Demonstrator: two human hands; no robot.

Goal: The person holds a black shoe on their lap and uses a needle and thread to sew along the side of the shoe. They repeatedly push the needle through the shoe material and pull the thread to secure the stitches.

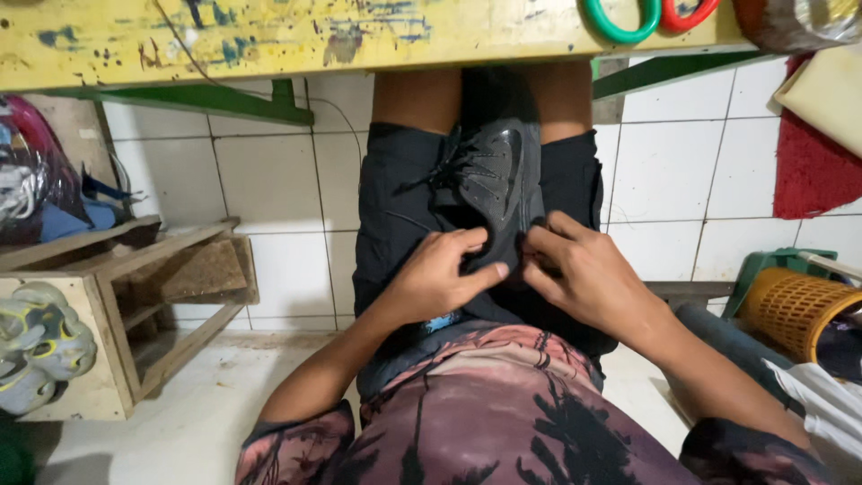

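You have the black shoe (pixel 492 184) lying on your lap under the yellow bench (pixel 269 36), left hand (pixel 438 274) and right hand (pixel 579 269) both pinching its near end, laces loose at the far end, so the work looks barely begun.

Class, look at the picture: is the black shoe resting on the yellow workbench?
No. The black shoe lies on the person's lap, held at its near end by the left hand and right hand, below the yellow workbench.
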